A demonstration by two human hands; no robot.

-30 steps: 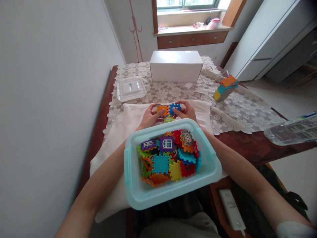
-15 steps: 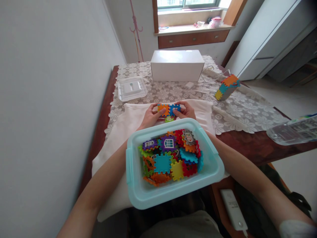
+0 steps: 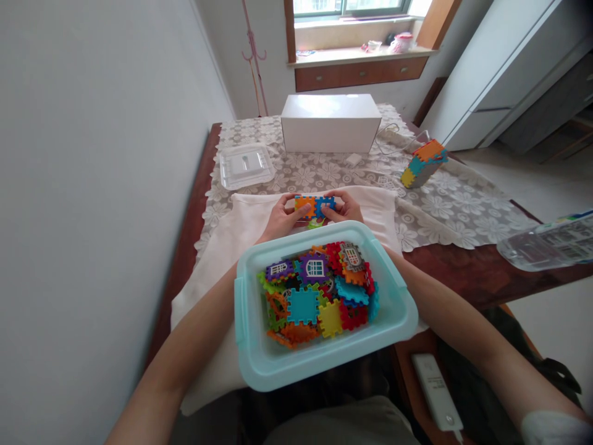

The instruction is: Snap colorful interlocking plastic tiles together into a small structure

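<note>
Beyond the tub's far rim, my left hand [image 3: 283,217] is closed on an orange interlocking tile [image 3: 304,204], with the thumb lying on its face. Its toothed edge meets a blue interlocking tile [image 3: 323,206], which my right hand [image 3: 347,209] pinches from the other side. Just below the pair shows a bit of a light-green piece [image 3: 315,223], partly hidden by the tub. Closest to me, a pale turquoise tub [image 3: 259,371] holds many loose toothed tiles, among them a teal tile [image 3: 302,306], a yellow tile [image 3: 330,318] and a purple window tile [image 3: 315,267].
A white cloth [image 3: 208,296] covers the near table over a lace tablecloth [image 3: 315,173]. Farther back are a clear lid [image 3: 247,165], a white box [image 3: 330,133] and a built tile block [image 3: 424,162]. A clear plastic container [image 3: 546,244] stands at right, a white power bank [image 3: 437,391] lower right.
The blue tile and my right hand have shifted slightly left, toward the orange tile. My left hand stays nearly in place.
</note>
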